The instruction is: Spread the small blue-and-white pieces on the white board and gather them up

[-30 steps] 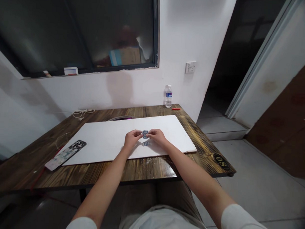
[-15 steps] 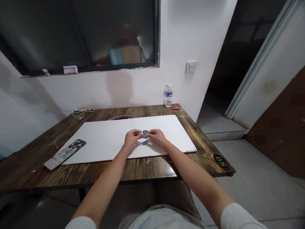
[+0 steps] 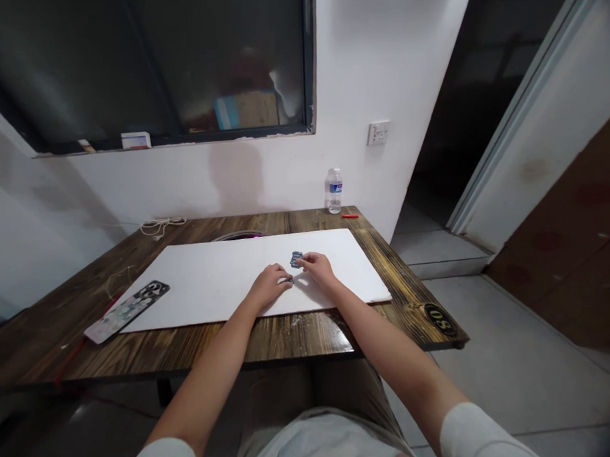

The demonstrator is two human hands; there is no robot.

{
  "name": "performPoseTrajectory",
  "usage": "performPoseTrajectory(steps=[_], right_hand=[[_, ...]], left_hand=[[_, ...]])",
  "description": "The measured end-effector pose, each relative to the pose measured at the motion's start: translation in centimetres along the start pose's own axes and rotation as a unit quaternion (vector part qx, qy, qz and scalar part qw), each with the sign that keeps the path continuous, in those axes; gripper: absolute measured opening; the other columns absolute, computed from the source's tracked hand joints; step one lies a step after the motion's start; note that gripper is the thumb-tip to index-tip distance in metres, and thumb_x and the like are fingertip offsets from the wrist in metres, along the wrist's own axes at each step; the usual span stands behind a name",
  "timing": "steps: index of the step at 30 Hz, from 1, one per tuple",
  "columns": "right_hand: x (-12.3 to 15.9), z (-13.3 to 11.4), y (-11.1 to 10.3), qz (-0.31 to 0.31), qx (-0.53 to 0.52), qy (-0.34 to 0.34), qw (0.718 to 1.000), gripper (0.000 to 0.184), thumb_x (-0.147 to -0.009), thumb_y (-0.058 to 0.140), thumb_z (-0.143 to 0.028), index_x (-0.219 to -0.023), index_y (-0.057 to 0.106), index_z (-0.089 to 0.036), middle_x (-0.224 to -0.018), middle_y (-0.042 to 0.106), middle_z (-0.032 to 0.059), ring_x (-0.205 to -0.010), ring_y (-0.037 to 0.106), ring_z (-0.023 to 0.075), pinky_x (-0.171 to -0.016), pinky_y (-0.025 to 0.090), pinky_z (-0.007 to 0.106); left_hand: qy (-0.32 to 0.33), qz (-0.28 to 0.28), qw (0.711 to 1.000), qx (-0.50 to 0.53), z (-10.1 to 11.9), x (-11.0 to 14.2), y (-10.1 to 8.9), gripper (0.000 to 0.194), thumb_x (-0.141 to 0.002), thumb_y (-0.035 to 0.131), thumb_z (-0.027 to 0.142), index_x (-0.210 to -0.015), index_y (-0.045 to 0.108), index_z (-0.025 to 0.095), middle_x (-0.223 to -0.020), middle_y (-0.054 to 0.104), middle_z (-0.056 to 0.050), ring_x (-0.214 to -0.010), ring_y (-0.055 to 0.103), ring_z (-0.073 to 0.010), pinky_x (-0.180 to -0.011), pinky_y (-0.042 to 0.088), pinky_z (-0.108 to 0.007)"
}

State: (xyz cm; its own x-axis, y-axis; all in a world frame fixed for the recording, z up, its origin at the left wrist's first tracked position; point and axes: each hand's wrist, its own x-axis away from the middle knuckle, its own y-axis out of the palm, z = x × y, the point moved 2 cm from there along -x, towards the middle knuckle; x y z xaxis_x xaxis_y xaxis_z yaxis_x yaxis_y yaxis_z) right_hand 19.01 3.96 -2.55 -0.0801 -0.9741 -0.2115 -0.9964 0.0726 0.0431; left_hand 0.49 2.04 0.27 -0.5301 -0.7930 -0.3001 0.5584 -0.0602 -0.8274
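**Inspector:** Right hand (image 3: pixel 315 269), status?

**Clerk:** Palm down over the white board (image 3: pixel 217 285), fingers loosely extended, tips at the right edge of a small blue piece (image 3: pixel 296 259). Touching or only just beside it, cannot confirm. No firm hold shown.

**Inspector:** Left hand (image 3: pixel 269 286)?

**Clerk:** Fingers curled low, tips over a second blue piece (image 3: pixel 288 279), which is mostly hidden beneath them. Whether it is pinched, cannot tell.

**Inspector:** Location of the pieces?

**Clerk:** Between the hands, close together, the first farther from the person. The first lies on the board.

**Inspector:** Surroundings?

**Clerk:** The board lies on a wooden table (image 3: pixel 291 335). A phone (image 3: pixel 126 311) sits left of it; a water bottle (image 3: pixel 335 191) stands near the far edge.
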Motion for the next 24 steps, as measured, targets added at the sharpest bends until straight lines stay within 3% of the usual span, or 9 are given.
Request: performPoseTrajectory(steps=[10,15,20,24], right_hand=[[0.01,-0.03,-0.03,-0.004,0.050,-0.021,0.999,0.030,-0.064,0.074,-0.047,-0.067,0.066,-0.018,-0.058,0.061,0.0001,-0.058,0.055,0.0151,-0.059,0.041,0.028],[-0.04,0.07,0.02,-0.004,0.059,-0.026,0.998,0.029,-0.064,0.074,-0.045,-0.066,0.066,-0.018,-0.058,0.061,0.0000,-0.058,0.055,0.0147,-0.059,0.040,0.028],[-0.13,0.17,-0.04,0.001,0.054,-0.025,0.998,0.029,-0.064,0.075,-0.046,-0.066,0.066,-0.018,-0.057,0.060,-0.0008,-0.057,0.054,0.0146,-0.058,0.040,0.028],[0.02,-0.12,-0.06,-0.001,0.054,-0.020,0.998,0.030,-0.063,0.075,-0.046,-0.067,0.065,-0.018,-0.059,0.062,0.0000,-0.057,0.055,0.0146,-0.060,0.041,0.028]], left_hand=[[-0.041,-0.015,0.999,0.025,0.50,-0.27,0.62,0.016,-0.075,0.065,0.015,-0.087,0.076,0.021,-0.091,0.069,-0.007,-0.089,0.062,-0.0234,-0.087,0.046,-0.037],[-0.056,-0.008,0.997,0.050,0.45,-0.22,0.99,0.026,-0.072,0.065,0.012,-0.095,0.074,0.021,-0.090,0.067,-0.006,-0.086,0.062,-0.0218,-0.083,0.048,-0.034],[-0.074,0.021,0.995,0.058,0.21,-0.22,0.66,0.038,-0.067,0.069,0.015,-0.104,0.074,0.021,-0.090,0.066,-0.006,-0.080,0.061,-0.0200,-0.078,0.049,-0.032],[-0.103,0.023,0.992,0.076,-0.16,-0.14,0.16,0.034,-0.062,0.074,0.020,-0.095,0.078,0.019,-0.082,0.070,-0.006,-0.076,0.061,-0.0214,-0.074,0.048,-0.033]])
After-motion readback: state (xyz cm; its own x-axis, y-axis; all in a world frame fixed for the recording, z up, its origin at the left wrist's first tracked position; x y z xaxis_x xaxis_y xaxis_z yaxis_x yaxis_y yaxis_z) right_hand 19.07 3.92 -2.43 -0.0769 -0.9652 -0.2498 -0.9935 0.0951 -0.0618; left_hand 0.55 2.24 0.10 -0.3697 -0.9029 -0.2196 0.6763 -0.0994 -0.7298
